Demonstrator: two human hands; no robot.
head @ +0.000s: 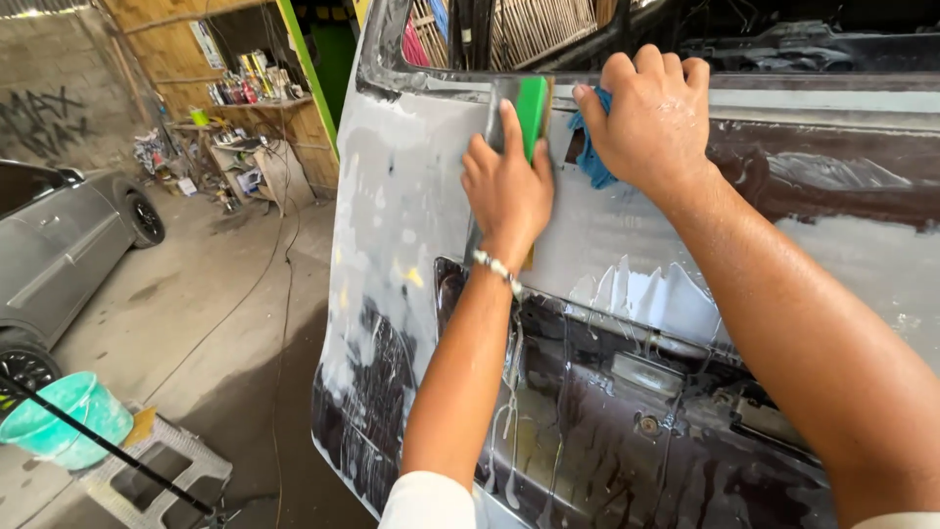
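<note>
Against the wet car panel (411, 196), the left hand (507, 186) is gripping a green block (532, 113); the right hand (651, 118) is clutching a blue cloth (590, 162).

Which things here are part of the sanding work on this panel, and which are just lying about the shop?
In use:
left hand pressing a green sanding block
right hand holding a blue cloth
wet grey car panel

Lying about:
teal bucket on a grey stool
grey car
cluttered shelves
cable on the floor
</note>
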